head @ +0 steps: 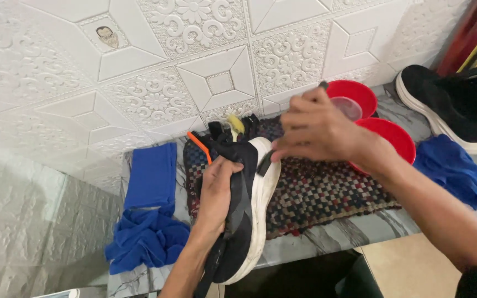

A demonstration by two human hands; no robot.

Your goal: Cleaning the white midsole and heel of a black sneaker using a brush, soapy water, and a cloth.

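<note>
Head view: left hand (216, 190) grips the sneaker (247, 221) (sole up), right hand (316, 129) pinches a brush (264, 163).

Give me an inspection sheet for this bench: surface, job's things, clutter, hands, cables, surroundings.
Surface: marbled counter, checked woven mat on it.
Job's things: black sneaker with white sole tilted on its side; small dark brush at the sole.
Clutter: blue cloths left, blue cloth right, two red bowls, second black shoe.
Hands: left hand grips the sneaker; right hand holds the brush.
Cables: nothing seen.
Surroundings: embossed white wall panels.
</note>
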